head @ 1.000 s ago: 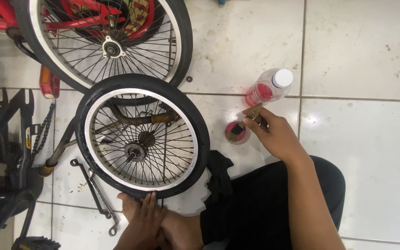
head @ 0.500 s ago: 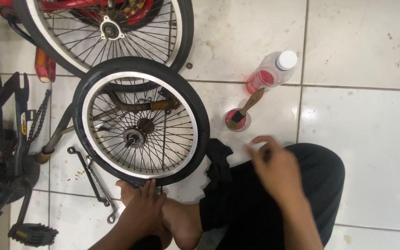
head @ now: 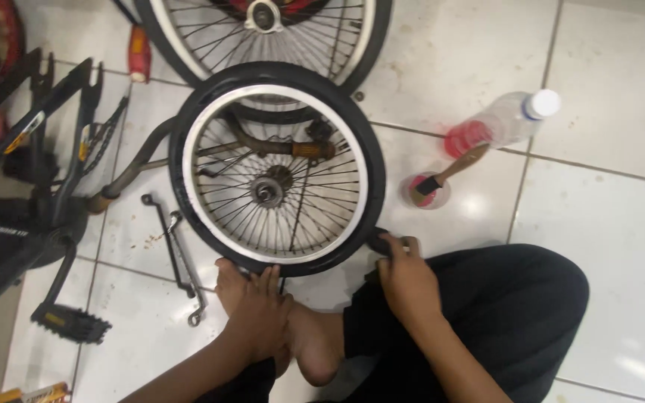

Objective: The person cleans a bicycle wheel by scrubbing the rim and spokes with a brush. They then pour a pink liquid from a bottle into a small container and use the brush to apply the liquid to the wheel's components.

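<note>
Gripping the wheel (head: 278,168) at its lower right edge, the right hand (head: 406,277) now has its fingers curled over the black tyre (head: 371,160). A second ago this hand was up at the small pink dish (head: 427,191) with the brush (head: 449,169); half a second ago it was swinging back across the knee. The brush now lies propped in the dish, untouched, so the dabbing has stopped and both hands are on the wheel.

Low at centre frame, the left hand (head: 259,310) has barely moved: it rests over the person's bare foot, fingertips up against the bottom of the tyre. Its fingers lie loosely together, pinching nothing. The right hand's grip is pressed around the tyre edge; whether it also pinches something small there I cannot tell.

The wheel lies flat on the tiled floor (head: 606,216) at centre frame, white rim inside the black tyre, a rusty crank showing through the spokes.

A clear plastic bottle (head: 502,123) with a white cap lies on its side at upper right, pink liquid pooled at its lower end, no label readable. The dish sits just below it. A red-handled tool (head: 139,54) lies at upper left, two spanners (head: 177,254) left of the wheel, and a yellow-edged packet (head: 31,393) pokes in at the bottom left corner. A black bike frame (head: 31,149) bears a small yellow-and-white sticker.
</note>
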